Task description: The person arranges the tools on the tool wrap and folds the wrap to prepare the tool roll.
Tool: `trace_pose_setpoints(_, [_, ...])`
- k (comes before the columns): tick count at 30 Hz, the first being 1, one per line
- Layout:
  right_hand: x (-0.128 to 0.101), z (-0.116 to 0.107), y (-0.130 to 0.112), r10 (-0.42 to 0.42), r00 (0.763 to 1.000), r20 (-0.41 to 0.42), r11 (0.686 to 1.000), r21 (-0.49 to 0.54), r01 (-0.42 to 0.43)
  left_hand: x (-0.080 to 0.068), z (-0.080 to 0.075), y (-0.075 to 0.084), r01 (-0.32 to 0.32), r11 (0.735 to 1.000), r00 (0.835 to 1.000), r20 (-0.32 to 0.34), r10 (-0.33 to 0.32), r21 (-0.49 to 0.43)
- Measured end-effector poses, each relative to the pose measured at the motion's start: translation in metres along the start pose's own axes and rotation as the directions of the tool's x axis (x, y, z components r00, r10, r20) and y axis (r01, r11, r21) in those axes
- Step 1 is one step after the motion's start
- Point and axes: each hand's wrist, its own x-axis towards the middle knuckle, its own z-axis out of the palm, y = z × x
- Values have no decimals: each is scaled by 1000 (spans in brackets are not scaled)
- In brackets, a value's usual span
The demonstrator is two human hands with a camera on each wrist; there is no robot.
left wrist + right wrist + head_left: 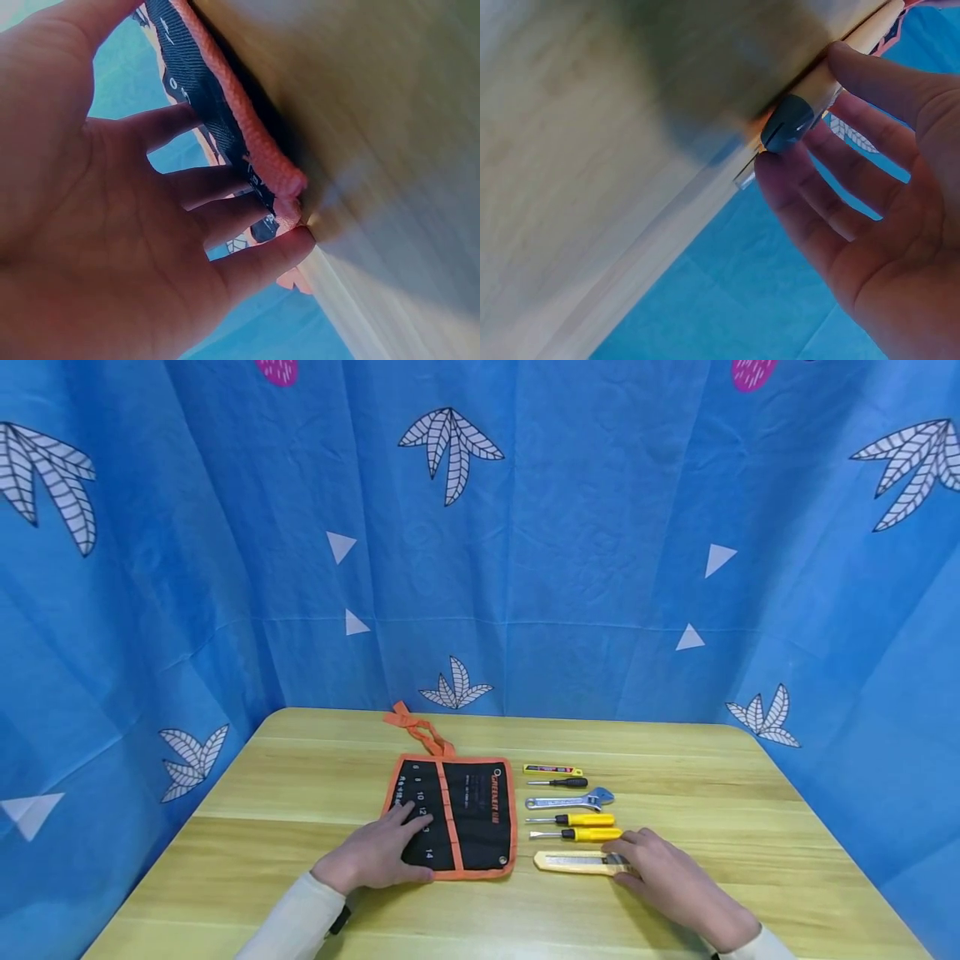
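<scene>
A black tool pouch with orange trim [480, 835] lies flat on the table, numbers printed on its left part. My left hand [378, 852] rests on the pouch's left side, fingers spread and fairly straight; its fingertips touch the cloth [199, 82] in the left wrist view. To the right of the pouch, a pale yellow utility knife [572, 862] lies sideways. My right hand [671, 877] pinches its right end between thumb and fingers. The right wrist view shows the knife's dark end cap [789, 124] beside the fingertips.
Above the knife lie a yellow slotted screwdriver [597, 834], another yellow-handled screwdriver [592, 819], an adjustable wrench [570, 802], a small black screwdriver [573, 782] and a slim yellow packet [551, 769]. Orange ties [423, 731] trail behind the pouch. A blue curtain [585, 568] surrounds the wooden table [285, 793].
</scene>
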Motion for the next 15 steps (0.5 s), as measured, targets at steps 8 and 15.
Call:
trace_pose_setpoints(8, [-1, -1, -1, -33, 999, -22, 999, 7, 34, 0, 1, 0, -12, 1000, 1000, -6, 12, -3])
trace_pose_setpoints(15, [3, -2, -6, -61, 997, -45, 998, 4, 61, -2, -2, 1, -5, 1000, 1000, -4, 5, 0])
